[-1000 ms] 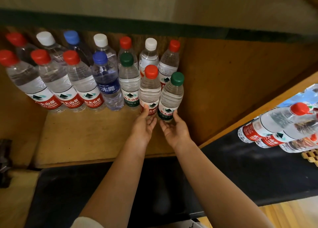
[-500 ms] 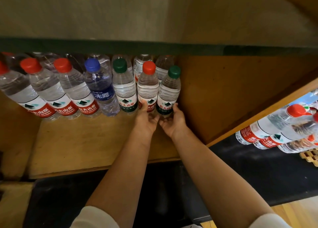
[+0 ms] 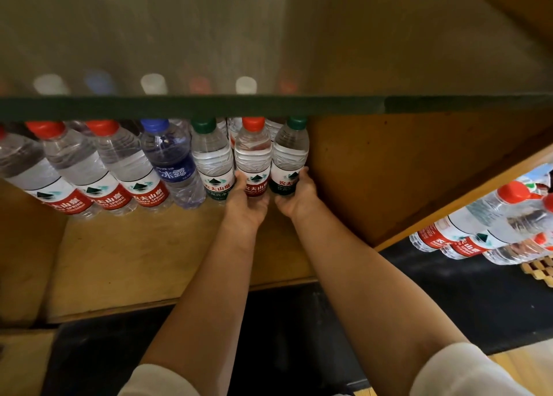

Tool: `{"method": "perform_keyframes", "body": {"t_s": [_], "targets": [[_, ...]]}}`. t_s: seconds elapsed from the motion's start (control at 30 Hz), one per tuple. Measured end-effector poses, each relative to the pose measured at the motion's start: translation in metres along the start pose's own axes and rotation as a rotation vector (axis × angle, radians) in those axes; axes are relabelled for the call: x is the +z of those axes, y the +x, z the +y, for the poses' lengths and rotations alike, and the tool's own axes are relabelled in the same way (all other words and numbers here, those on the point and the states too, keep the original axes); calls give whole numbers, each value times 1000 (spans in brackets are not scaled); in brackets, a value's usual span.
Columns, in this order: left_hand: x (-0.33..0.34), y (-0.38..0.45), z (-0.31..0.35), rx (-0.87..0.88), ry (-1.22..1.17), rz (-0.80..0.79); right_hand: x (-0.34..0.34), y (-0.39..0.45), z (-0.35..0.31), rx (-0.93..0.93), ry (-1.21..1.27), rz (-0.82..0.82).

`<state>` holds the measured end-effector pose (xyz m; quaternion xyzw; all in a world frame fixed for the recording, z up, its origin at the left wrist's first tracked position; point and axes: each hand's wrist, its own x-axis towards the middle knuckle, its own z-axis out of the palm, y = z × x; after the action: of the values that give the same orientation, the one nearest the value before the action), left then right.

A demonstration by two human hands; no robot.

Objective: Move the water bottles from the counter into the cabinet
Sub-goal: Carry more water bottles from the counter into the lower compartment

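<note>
Wooden cabinet shelf (image 3: 143, 264); left hand (image 3: 247, 207) gripping red-capped bottle (image 3: 253, 159), right hand (image 3: 296, 199) gripping green-capped bottle (image 3: 291, 153).

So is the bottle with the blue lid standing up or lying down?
Standing up. The blue-capped bottle has its cap on top and its base on the cabinet shelf, in the front row.

Bare forearms; short white sleeves (image 3: 466, 371) at both upper arms.
</note>
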<state>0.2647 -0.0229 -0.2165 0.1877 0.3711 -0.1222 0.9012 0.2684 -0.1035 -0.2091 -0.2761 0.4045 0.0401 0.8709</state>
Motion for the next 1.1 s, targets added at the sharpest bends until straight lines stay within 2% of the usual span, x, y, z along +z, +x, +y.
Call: {"method": "perform_keyframes", "body": {"t_s": [0.17, 0.37, 0.63, 0.83, 0.97, 1.1], "targets": [[5, 0, 5, 32, -19, -5, -2, -3, 6, -25, -11, 61], [5, -1, 1, 33, -49, -40, 5, -4, 4, -40, 95, 31], [4, -9, 3, -1, -38, -69, -1, -1, 1, -13, -60, 41], [-18, -20, 2, -67, 343, -88, -19, -21, 11, 1, -264, 8], [-45, -39, -5, 48, 649, -93, -51, -52, 25, -117, -557, -43], [-83, -66, -27, 174, 930, -64, -109, -85, 27, -24, -850, -243]]}}
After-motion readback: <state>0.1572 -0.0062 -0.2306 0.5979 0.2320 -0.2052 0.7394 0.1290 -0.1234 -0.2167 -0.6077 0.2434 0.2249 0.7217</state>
